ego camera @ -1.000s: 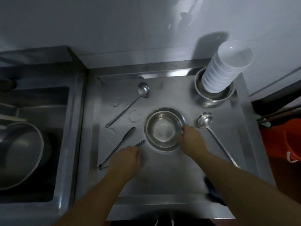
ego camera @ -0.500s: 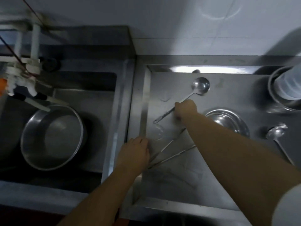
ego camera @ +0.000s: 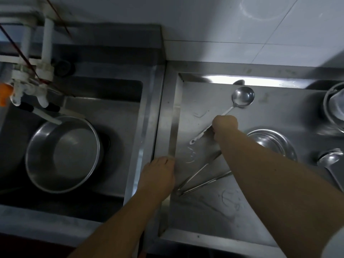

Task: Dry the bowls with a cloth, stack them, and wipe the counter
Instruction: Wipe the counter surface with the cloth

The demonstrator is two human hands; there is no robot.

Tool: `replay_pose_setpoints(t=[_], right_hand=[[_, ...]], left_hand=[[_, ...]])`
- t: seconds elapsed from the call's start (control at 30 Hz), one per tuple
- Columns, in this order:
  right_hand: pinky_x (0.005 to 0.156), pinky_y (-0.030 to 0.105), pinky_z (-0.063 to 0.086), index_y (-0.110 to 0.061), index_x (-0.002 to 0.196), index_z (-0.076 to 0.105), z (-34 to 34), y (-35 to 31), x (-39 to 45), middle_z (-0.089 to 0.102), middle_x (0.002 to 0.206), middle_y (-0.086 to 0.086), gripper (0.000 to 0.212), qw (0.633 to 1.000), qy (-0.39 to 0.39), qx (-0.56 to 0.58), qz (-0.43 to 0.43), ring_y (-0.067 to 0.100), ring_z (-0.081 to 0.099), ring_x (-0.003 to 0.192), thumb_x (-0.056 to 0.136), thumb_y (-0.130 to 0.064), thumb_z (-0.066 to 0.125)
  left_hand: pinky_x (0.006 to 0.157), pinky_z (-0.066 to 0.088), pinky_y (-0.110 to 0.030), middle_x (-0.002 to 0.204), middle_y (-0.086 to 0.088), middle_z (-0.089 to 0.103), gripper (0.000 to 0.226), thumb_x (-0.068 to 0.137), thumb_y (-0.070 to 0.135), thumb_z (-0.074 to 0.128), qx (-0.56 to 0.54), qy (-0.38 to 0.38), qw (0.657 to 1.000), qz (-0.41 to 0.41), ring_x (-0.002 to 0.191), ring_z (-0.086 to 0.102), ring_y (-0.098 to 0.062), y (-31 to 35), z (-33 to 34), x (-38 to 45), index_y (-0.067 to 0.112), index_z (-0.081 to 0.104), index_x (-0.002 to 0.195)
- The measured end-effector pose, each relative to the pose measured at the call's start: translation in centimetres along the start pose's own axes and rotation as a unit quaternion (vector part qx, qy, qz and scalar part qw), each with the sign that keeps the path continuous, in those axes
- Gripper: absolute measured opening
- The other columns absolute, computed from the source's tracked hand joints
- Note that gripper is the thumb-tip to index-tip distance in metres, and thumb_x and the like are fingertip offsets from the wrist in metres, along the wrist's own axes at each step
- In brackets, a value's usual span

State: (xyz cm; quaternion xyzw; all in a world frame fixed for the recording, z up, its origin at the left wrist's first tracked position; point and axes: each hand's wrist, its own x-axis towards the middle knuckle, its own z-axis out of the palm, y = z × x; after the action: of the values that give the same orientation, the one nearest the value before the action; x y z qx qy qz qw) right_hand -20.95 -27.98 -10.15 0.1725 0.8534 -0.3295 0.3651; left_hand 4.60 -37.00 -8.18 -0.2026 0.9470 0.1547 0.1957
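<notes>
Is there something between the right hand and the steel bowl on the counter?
Nothing visible. The right hand is closed on the ladle handle, just left of the bowl. Only bare counter lies between, though the forearm hides the bowl's near-left rim.

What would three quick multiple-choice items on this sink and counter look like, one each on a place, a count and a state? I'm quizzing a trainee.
1. Where is the large metal pan?
A. in the sink basin
B. on the counter
C. on the wall shelf

2. How many ladles show?
A. one
B. two
C. four

3. What is the right hand doing?
A. resting flat
B. gripping a ladle handle
C. holding a cloth

Answers: 1 A, the pan sits in the sink under the tap. 2 B, one held ladle, another ladle at the right edge. 3 B, its fingers close on the handle; the left hand rests on the counter rim.
</notes>
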Motion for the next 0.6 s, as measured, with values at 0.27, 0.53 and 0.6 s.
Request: replay_pose_setpoints(t=[0.27, 0.53, 0.6], right_hand=[[0.101, 0.028, 0.049, -0.017, 0.125, 0.072, -7.4, 3.5, -0.8, 0.072, 0.128, 0.002, 0.028, 0.983, 0.049, -0.159, -0.072, 0.024, 0.067, 0.124, 0.098, -0.022, 0.068], [0.072, 0.033, 0.048, -0.018, 0.095, 0.071, -16.0, 15.3, -0.8, 0.071, 0.088, 0.005, 0.011, 0.979, 0.128, -0.067, -0.145, 0.031, 0.067, 0.086, 0.096, -0.025, 0.062], [0.074, 0.033, 0.045, -0.017, 0.095, 0.067, -18.7, 18.9, -1.2, 0.069, 0.086, 0.004, 0.009, 0.977, 0.118, -0.065, -0.163, 0.028, 0.063, 0.082, 0.097, -0.025, 0.063]], left_hand=[[0.098, 0.048, -0.037, 0.131, 0.0, 0.064, 0.041, 0.1, 0.021, 0.046, 0.035, -0.02, 0.999, 0.033, 0.117, 0.059, -0.023, 3.8, -1.0, 0.6, 0.024, 0.058, 0.14], [0.085, 0.046, -0.038, 0.12, -0.003, 0.064, 0.027, 0.103, 0.025, 0.043, 0.095, -0.014, 0.994, 0.054, 0.107, 0.06, -0.026, 11.7, -1.2, 0.2, 0.019, 0.06, 0.124], [0.088, 0.048, -0.039, 0.122, -0.003, 0.064, 0.028, 0.104, 0.026, 0.042, 0.09, -0.012, 0.994, 0.064, 0.108, 0.06, -0.026, 14.2, -0.7, 0.0, 0.02, 0.06, 0.125]])
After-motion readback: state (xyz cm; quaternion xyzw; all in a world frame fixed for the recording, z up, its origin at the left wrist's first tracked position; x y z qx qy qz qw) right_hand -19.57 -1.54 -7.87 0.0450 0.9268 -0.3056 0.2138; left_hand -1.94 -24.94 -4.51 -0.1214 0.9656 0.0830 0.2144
